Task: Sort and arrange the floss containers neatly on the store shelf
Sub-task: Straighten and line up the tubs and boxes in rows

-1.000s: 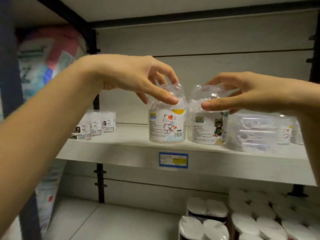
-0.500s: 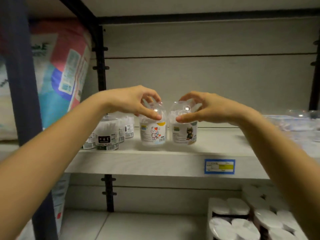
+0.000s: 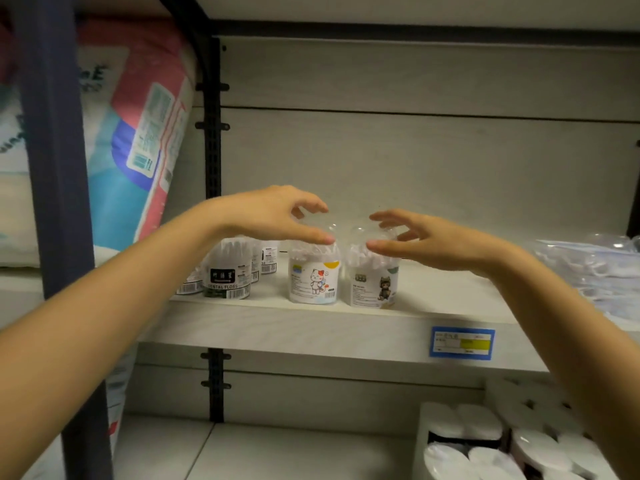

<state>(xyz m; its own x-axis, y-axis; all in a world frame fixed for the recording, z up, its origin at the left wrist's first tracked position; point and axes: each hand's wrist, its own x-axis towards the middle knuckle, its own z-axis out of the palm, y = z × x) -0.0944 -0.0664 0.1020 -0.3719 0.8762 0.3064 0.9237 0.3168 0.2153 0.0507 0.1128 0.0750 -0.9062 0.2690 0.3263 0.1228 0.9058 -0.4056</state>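
Observation:
Two clear dome-lidded floss containers stand side by side near the front of the white shelf (image 3: pixel 311 329): one with a cartoon cat label (image 3: pixel 313 282), one with a dark figure label (image 3: pixel 372 287). My left hand (image 3: pixel 273 216) hovers over the cat container, its thumb tip at the lid's front and its fingers lifted off the dome. Over the other lid my right hand (image 3: pixel 433 244) is spread with loose fingers that grip nothing. Left of them stand several black-labelled "dental floss" tubs (image 3: pixel 227 275).
Clear bags of floss picks (image 3: pixel 588 268) lie at the shelf's right end. A blue price tag (image 3: pixel 461 342) is on the shelf edge. A large tissue pack (image 3: pixel 138 140) fills the bay left of the black upright (image 3: pixel 213 133). Paper rolls (image 3: pixel 485 445) sit on the lower shelf.
Both containers were carried left and set down beside the black-labelled tubs. My fingers have since loosened and lifted from both lids.

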